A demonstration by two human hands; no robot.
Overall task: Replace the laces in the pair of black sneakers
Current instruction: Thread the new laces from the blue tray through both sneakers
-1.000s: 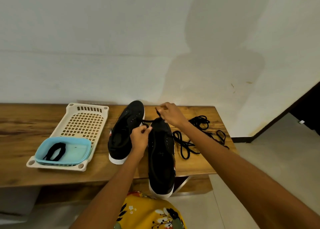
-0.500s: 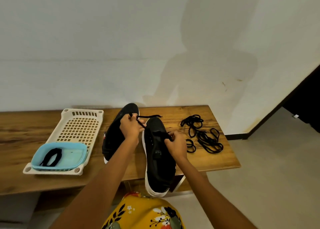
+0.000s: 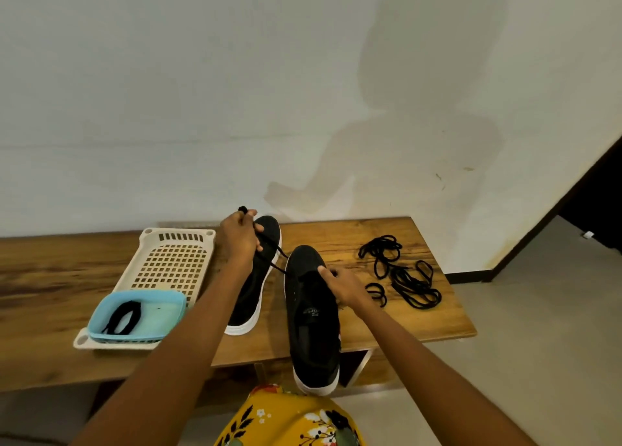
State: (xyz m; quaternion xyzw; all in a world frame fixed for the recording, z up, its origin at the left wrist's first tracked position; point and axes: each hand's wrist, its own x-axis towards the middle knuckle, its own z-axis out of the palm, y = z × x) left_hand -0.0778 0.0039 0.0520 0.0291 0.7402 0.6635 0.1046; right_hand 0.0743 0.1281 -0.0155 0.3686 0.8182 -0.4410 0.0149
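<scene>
Two black sneakers with white soles lie on a wooden table (image 3: 387,236). The near sneaker (image 3: 311,324) hangs its heel over the front edge; the far sneaker (image 3: 261,277) lies left of it. My left hand (image 3: 239,235) is raised over the far sneaker and pinches a black lace (image 3: 274,262) that runs taut down to the near sneaker's toe end. My right hand (image 3: 346,287) holds the near sneaker at its eyelets, fingers curled on the right side. A tangle of loose black laces (image 3: 402,270) lies to the right.
A cream perforated tray (image 3: 171,260) sits at the left, carrying a blue bowl (image 3: 161,314) with one black lace (image 3: 123,316) in it. The wall stands right behind the table. The table's right edge drops to a tiled floor.
My left hand has pulled the lace up and away to the left, drawing it taut. My right hand came back from the toe end to the sneaker's eyelets and stays there.
</scene>
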